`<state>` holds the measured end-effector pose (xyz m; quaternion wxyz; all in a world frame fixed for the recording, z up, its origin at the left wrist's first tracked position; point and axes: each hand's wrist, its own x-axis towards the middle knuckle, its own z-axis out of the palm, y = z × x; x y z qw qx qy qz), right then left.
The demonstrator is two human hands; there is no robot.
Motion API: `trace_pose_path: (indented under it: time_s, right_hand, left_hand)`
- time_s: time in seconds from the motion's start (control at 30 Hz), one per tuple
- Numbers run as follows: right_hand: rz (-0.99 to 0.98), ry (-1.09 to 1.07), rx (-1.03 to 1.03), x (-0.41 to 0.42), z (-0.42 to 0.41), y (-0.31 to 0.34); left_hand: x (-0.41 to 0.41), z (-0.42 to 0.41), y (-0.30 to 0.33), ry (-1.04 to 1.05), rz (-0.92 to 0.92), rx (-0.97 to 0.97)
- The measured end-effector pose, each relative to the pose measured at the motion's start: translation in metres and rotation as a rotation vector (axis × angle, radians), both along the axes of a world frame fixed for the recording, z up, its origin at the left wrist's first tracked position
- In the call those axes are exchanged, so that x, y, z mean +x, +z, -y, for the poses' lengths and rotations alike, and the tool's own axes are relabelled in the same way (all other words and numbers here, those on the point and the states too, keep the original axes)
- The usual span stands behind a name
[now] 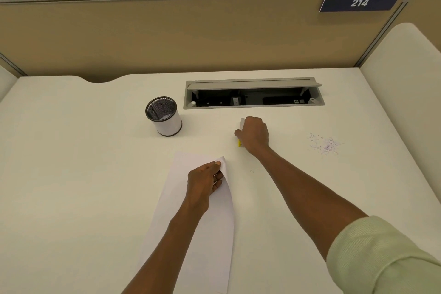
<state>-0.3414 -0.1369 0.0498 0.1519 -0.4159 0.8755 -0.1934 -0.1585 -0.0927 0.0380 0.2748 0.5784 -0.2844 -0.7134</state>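
Note:
A white sheet of paper (181, 210) lies on the desk, running from the near edge toward the middle. My left hand (205, 181) pinches its far right corner, and that corner curls up off the surface. Farther back, my right hand (254, 135) grips a small object (242, 123) with a white top end and a yellow bottom end, standing on the desk. Most of that object is hidden behind my fingers, so I cannot tell what it is.
A white-wrapped mesh pen cup (164, 116) stands at the back left. An open cable tray (253, 94) is set into the white desk (71, 174) behind my right hand. Purple scraps (325, 145) lie scattered at the right. A partition with sign 214 (359, 2) closes the back.

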Motion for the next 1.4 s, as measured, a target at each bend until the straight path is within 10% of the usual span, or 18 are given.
trace_pose_path:
  time_s: [0.7,1.23,1.4]
  right_hand:
    - [0.027,0.159,-0.382,-0.010,-0.118,-0.060]
    - [-0.046,0.412,-0.126,0.001,-0.161,-0.049]
    - [-0.020,0.201,-0.197,-0.012,-0.172,-0.044]
  left_hand:
    - [0.007,-0.002,0.012,-0.005,0.011,-0.011]
    - [0.006,-0.015,0.029,-0.004,0.016,-0.051]
    - [0.007,-0.019,0.031,-0.006,0.020,-0.066]
